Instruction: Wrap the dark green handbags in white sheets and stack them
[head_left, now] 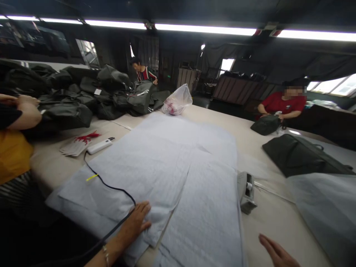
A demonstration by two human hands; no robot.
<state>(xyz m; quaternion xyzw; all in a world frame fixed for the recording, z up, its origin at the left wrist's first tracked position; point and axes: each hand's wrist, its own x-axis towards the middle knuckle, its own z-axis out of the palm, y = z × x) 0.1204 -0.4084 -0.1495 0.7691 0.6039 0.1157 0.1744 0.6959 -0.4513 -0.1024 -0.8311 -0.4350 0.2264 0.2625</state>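
Note:
Stacked pale, thin sheets (pixel 205 196) lie over the middle of the table, with a slit-like gap between two of them. My left hand (pixel 135 221) rests flat on the near left sheet, fingers stretched out, beside and partly over a black cord (pixel 114 188). That cord runs to a white hand-held device (pixel 99 147) with a dark tip at the sheets' left edge. At the bottom right, my right hand (pixel 278 254) is partly in view, fingers extended and holding nothing. Nearest to it stands a grey tape dispenser (pixel 247 193) by the sheets' right edge.
Dark bags (pixel 111 96) are heaped at the back left; another dark bag (pixel 303 155) lies right. Tags with red strings (pixel 79 142) and a clear plastic bag (pixel 178 100) sit on the table. Translucent plastic (pixel 328 207) covers the near right. Co-workers stand left, back and right.

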